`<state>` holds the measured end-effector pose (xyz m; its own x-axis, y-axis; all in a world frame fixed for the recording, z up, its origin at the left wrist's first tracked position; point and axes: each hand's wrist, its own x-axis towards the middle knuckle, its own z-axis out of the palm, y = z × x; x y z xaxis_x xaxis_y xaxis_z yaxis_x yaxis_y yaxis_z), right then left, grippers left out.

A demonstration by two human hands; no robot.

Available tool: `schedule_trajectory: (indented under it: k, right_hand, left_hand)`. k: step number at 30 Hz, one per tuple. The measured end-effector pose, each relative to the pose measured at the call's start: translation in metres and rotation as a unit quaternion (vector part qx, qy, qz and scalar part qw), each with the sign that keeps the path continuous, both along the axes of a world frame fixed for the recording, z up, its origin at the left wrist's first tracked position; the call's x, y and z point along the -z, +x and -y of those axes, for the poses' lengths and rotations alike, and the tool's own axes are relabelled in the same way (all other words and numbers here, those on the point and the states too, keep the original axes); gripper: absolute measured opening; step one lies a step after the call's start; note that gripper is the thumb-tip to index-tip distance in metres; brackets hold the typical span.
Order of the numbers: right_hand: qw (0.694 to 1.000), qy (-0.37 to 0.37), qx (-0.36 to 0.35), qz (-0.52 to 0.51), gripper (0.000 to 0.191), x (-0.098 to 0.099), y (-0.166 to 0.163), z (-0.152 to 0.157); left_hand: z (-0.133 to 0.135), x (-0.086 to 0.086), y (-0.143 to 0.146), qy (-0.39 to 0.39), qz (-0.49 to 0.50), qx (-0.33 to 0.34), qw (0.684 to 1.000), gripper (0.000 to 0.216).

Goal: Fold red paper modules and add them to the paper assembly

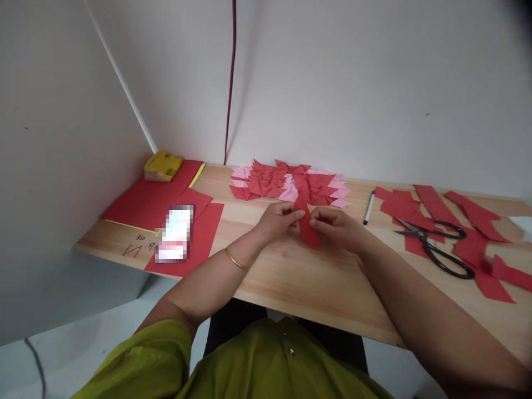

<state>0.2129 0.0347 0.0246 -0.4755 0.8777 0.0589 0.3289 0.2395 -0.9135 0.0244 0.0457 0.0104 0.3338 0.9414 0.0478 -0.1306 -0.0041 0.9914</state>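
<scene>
Both hands meet over the middle of the wooden table (291,277) and pinch one red paper strip (307,228). My left hand (277,219) grips its upper left edge with closed fingers. My right hand (334,224) holds its right side, fingers curled on the paper. The strip's lower end rests on the wood. Just beyond the hands lies a spread of folded red and pink paper pieces (291,183).
Black scissors (438,246) lie on several red paper strips (457,221) at the right. A pen (368,208) lies between them and the folded pieces. At the left are red paper sheets (166,205), a yellow block (163,166) and a blurred card (175,233). A red cable (230,83) hangs down the wall.
</scene>
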Motion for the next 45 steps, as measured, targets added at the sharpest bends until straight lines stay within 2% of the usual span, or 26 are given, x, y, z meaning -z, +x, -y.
schedule_trajectory:
  k: [4, 8, 12, 17, 20, 25, 31, 38, 45]
  right_hand:
    - [1.0, -0.022, -0.021, 0.006, 0.024, -0.001, 0.0, 0.001]
    - [0.999, -0.035, -0.013, -0.003, 0.026, -0.002, 0.001, 0.001]
    - [0.999, -0.032, -0.018, -0.006, 0.028, -0.003, 0.001, 0.0]
    - [0.999, -0.044, -0.026, -0.014, 0.028, -0.004, 0.002, 0.0]
    - [0.999, -0.044, -0.02, -0.011, 0.029, -0.003, 0.002, 0.0]
    - [0.999, -0.034, 0.006, 0.005, 0.029, -0.003, 0.001, 0.0]
    - [0.999, -0.03, 0.012, 0.003, 0.03, -0.004, -0.001, 0.002]
    - [1.0, 0.005, -0.002, 0.015, 0.031, -0.002, -0.001, 0.001]
    - [1.0, 0.016, 0.021, 0.014, 0.03, 0.002, -0.001, 0.0]
  left_hand:
    - [0.0, -0.003, 0.001, -0.028, 0.045, -0.034, 0.998, 0.028]
    - [-0.001, -0.006, 0.001, -0.041, 0.055, -0.031, 0.997, 0.031]
    - [-0.001, -0.005, 0.001, -0.042, 0.04, -0.048, 0.997, 0.032]
    - [-0.001, -0.007, 0.0, -0.005, -0.002, -0.067, 0.998, 0.034]
    - [0.001, -0.008, -0.002, 0.008, -0.027, -0.045, 0.999, 0.035]
    - [0.005, -0.011, -0.002, -0.011, -0.11, 0.038, 0.993, 0.03]
    - [0.004, -0.012, -0.003, -0.019, -0.132, 0.031, 0.991, 0.029]
    - [0.003, -0.008, -0.005, -0.021, -0.085, 0.088, 0.992, 0.027]
    - [0.003, -0.013, -0.006, -0.03, -0.151, 0.048, 0.987, 0.027]
